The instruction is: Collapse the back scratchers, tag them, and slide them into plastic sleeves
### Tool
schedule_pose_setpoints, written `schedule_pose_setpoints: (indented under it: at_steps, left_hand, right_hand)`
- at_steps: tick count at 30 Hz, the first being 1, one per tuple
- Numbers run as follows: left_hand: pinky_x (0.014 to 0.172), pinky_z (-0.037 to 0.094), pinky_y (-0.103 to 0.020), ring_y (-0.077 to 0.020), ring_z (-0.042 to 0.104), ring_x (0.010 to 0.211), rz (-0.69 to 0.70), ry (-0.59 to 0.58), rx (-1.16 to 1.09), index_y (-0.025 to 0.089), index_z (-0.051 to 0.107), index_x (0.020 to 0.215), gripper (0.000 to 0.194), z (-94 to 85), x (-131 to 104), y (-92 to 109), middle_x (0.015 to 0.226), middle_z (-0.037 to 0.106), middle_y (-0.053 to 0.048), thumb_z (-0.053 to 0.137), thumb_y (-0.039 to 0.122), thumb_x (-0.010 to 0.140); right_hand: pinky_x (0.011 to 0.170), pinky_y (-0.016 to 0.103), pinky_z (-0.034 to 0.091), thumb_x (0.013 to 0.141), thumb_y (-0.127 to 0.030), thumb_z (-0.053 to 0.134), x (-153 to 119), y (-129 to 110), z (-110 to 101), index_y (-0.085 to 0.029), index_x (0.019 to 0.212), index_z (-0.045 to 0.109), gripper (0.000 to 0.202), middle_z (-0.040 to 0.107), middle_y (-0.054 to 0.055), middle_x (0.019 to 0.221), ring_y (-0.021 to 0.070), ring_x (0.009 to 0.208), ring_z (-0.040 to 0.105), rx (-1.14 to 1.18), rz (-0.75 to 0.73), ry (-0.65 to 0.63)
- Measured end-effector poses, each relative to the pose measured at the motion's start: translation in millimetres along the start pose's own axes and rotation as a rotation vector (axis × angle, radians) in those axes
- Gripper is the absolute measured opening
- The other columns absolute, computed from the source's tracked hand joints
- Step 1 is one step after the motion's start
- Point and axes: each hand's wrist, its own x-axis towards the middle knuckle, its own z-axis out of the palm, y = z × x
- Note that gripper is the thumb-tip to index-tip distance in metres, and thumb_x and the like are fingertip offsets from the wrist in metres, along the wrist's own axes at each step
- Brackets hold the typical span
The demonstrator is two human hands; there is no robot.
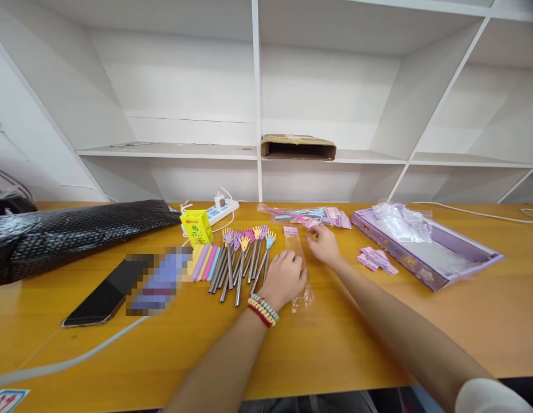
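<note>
A long clear plastic bag (296,246) with a pink header card (290,230) lies flat on the table between my hands. My left hand (286,277), wearing beaded bracelets, rests over the bag's left side with its fingers curled down onto the film. Just right of the card is my right hand (323,244); its thumb and fingers are drawn together, and what they pinch, if anything, is too small to make out. Beside my left hand lie several metal rods topped with small coloured plastic hands, which look like back scratchers (237,258). Several pastel tubes (206,263) lie left of them.
Packed back scratchers (322,215) lie behind my hands. To the right are loose pink cards (377,259) and a purple box (421,269) holding clear bags. A yellow carton (197,228), power strip (223,211), phone (104,292) and black wrapped bundle (77,235) occupy the left.
</note>
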Motion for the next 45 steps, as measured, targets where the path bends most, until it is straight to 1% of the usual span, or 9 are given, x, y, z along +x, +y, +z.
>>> schedule_pose_setpoints:
  at_steps: [6,11,17,22,27,30,35,38,45]
  left_hand:
    - [0.077,0.039,-0.034,-0.0204,0.049,0.086,-0.001,-0.031,-0.014,0.017,0.055,0.083,0.017,3.9,-1,0,0.087,0.053,-0.007,0.045,0.031,0.082]
    - [0.077,0.039,-0.034,-0.0199,0.049,0.087,0.038,-0.091,-0.062,0.018,0.057,0.087,0.02,5.5,-3,-2,0.086,0.054,-0.006,0.045,0.034,0.082]
    - [0.079,0.039,-0.034,-0.0197,0.049,0.089,0.082,-0.126,-0.118,0.017,0.058,0.085,0.021,5.9,-3,-2,0.088,0.054,-0.006,0.046,0.035,0.082]
    - [0.082,0.039,-0.034,-0.0199,0.05,0.089,0.088,-0.158,-0.146,0.018,0.059,0.085,0.02,8.2,-3,-1,0.089,0.056,-0.006,0.047,0.033,0.082]
    - [0.076,0.04,-0.032,-0.0186,0.054,0.08,0.123,-0.182,-0.206,0.019,0.059,0.083,0.02,1.0,-1,3,0.08,0.059,-0.004,0.045,0.034,0.083]
    - [0.072,0.041,-0.03,-0.0158,0.055,0.07,0.154,-0.204,-0.26,0.021,0.059,0.082,0.023,-4.6,0,5,0.072,0.06,-0.001,0.039,0.031,0.086]
    - [0.09,0.038,-0.033,-0.0192,0.051,0.101,0.147,-0.131,-0.264,0.02,0.055,0.106,0.027,-2.1,0,5,0.105,0.058,-0.005,0.049,0.031,0.081]
    - [0.093,0.036,-0.035,-0.0215,0.046,0.109,0.143,-0.17,-0.237,0.02,0.051,0.111,0.037,1.5,-1,4,0.115,0.053,-0.006,0.052,0.037,0.079]
    - [0.074,0.042,-0.03,-0.0176,0.056,0.08,0.1,-0.284,-0.242,0.019,0.057,0.087,0.024,-6.2,2,8,0.084,0.061,-0.004,0.041,0.036,0.085]
  right_hand:
    - [0.091,0.041,0.031,0.073,-0.024,0.053,43,3,12,-0.014,0.115,0.049,0.044,0.047,0.015,0.122,0.0292,0.111,0.039,-0.462,-0.104,-0.121]
    - [0.088,0.044,0.03,0.082,-0.022,0.041,56,14,19,-0.01,0.105,0.057,0.03,0.058,0.02,0.106,0.0312,0.107,0.044,-0.545,-0.064,-0.228]
    - [0.068,0.033,0.04,0.085,-0.035,0.035,54,25,-4,-0.013,0.082,0.062,0.035,0.064,0.015,0.081,0.0244,0.079,0.059,-0.229,0.216,-0.15]
    - [0.05,0.024,0.038,0.077,-0.038,0.045,22,29,-17,-0.014,0.066,0.059,0.03,0.059,0.005,0.057,0.0152,0.053,0.053,0.292,0.319,-0.23]
    - [0.052,0.025,0.04,0.076,-0.045,0.045,-14,38,-16,-0.014,0.076,0.061,0.036,0.06,0.003,0.061,0.014,0.053,0.052,0.556,0.305,-0.086]
    - [0.063,0.029,0.043,0.077,-0.042,0.045,-20,51,-17,-0.015,0.083,0.063,0.033,0.064,0.006,0.073,0.018,0.067,0.056,0.358,0.263,-0.017]
    - [0.085,0.044,0.035,0.073,-0.023,0.05,-17,60,-25,-0.014,0.109,0.056,0.038,0.056,0.015,0.108,0.0294,0.102,0.046,-0.121,0.201,0.19]
    - [0.087,0.047,0.033,0.073,-0.022,0.05,-20,49,-28,-0.015,0.114,0.051,0.041,0.05,0.015,0.115,0.0312,0.108,0.039,-0.17,0.077,0.277]
    - [0.083,0.032,0.037,0.08,-0.028,0.051,-41,13,-9,-0.017,0.091,0.061,0.019,0.059,0.008,0.092,0.0196,0.091,0.051,0.024,-0.282,-0.204]
